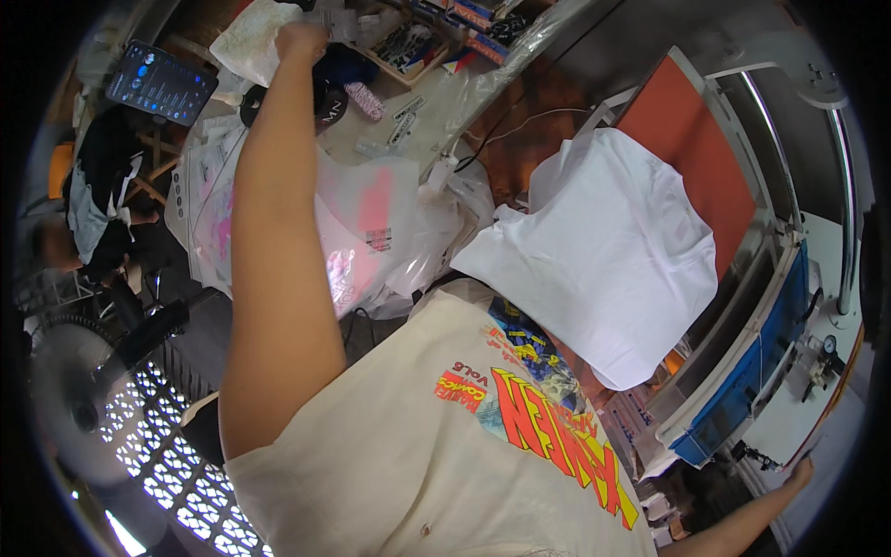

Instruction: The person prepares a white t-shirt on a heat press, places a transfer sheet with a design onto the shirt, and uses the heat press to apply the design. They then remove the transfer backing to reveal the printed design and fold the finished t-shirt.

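Observation:
My left arm stretches far across the table, and my left hand (pixel 302 41) is closed at the right edge of an off-white pad (pixel 253 42). Its fingertips are partly hidden. Under that arm lie clear plastic sheets with pink prints (pixel 371 200). To the right, a white T-shirt (pixel 603 246) is draped over the near part of a flat press with a reddish-brown pad (pixel 691 148). My right hand (pixel 796 475) is out at the lower right, by the edge of the press's white panel (pixel 789 422). Its fingers are too small to make out.
A lit phone (pixel 161 82) stands at the upper left. A box of small goods (pixel 408 51) sits at the table's back. The press has metal posts (pixel 843 204), a blue side (pixel 747 357) and a gauge (pixel 829 344). A fan (pixel 83 399) stands at left.

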A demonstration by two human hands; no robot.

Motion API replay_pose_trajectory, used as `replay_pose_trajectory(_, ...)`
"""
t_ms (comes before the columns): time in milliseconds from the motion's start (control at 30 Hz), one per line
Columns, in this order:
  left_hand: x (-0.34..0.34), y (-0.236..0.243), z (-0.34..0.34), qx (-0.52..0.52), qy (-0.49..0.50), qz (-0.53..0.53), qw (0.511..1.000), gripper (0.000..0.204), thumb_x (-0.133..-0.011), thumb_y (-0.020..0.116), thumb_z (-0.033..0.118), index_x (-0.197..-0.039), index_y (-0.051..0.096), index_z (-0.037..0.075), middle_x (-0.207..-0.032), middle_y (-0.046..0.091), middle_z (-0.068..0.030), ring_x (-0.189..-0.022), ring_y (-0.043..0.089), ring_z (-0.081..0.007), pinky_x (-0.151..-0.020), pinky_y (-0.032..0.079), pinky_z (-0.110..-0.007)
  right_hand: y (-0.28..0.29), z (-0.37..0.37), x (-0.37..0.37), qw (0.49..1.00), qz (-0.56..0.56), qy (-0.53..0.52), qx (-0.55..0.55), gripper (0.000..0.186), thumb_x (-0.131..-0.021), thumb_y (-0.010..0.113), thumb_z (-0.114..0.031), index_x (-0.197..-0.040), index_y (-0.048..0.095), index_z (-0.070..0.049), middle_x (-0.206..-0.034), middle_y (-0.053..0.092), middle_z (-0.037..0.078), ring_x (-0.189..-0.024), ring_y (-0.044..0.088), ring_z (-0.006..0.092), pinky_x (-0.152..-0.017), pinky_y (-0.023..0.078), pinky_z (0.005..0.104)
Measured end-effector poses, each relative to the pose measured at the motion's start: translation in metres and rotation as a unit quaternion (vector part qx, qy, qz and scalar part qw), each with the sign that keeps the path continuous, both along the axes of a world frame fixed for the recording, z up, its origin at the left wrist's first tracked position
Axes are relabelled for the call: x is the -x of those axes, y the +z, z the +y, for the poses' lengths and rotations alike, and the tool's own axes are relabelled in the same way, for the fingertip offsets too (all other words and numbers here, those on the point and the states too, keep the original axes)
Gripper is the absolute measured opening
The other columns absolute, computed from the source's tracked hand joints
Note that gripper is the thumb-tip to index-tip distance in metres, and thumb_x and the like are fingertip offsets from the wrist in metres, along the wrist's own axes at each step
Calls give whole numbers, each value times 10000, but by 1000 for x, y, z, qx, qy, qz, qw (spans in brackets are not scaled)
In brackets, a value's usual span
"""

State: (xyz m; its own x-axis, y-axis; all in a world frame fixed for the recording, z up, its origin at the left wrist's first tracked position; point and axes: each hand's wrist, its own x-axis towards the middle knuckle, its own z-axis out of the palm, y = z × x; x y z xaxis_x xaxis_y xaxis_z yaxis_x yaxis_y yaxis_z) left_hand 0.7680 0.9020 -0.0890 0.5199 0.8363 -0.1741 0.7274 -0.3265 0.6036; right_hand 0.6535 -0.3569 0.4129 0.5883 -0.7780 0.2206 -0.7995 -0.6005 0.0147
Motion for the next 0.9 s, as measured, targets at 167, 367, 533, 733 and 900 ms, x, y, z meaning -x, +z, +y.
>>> replay_pose_trajectory(167,76,87,-77,96,-6,-253,963,272,-890,751,233,-997,730,-16,-765,702,-55,-626,640,-122,-593,517,-269,-7,67,-12,898,-246,357,69,423,-1006,591,-154,-1386,547,25,-1242,650,182,-1148,632,265,-969,528,394)
replay_pose_trajectory(367,188,13,-168,426,91,-292,851,165,-964,703,174,-1023,647,31,-819,665,-53,-681,659,-176,-629,547,-312,-245,472,-53,760,-102,472,-435,508,-876,561,-5,-1380,491,-8,-1125,580,104,-944,641,197,-821,622,403)
replay_pose_trajectory(533,205,-7,-200,527,189,-305,770,138,-965,669,119,-1045,628,14,-917,670,-100,-783,684,-213,-720,588,-329,-332,718,-4,560,227,381,-700,472,-913,737,-121,-1314,498,-54,-920,556,77,-763,649,158,-601,617,323)
replay_pose_trajectory(733,195,14,-189,593,181,-387,683,146,-953,647,112,-1046,625,2,-950,691,-131,-851,689,-231,-791,592,-365,-386,812,40,489,368,286,-737,641,-913,790,-281,-1432,503,-39,-927,678,88,-773,666,149,-640,578,306)
replay_pose_trajectory(900,192,28,-205,601,173,-396,672,134,-947,644,83,-1030,630,-21,-958,702,-140,-868,698,-242,-800,594,-378,-409,843,48,472,324,335,-748,654,-909,798,-273,-1436,514,-10,-883,673,65,-718,656,133,-595,553,284)
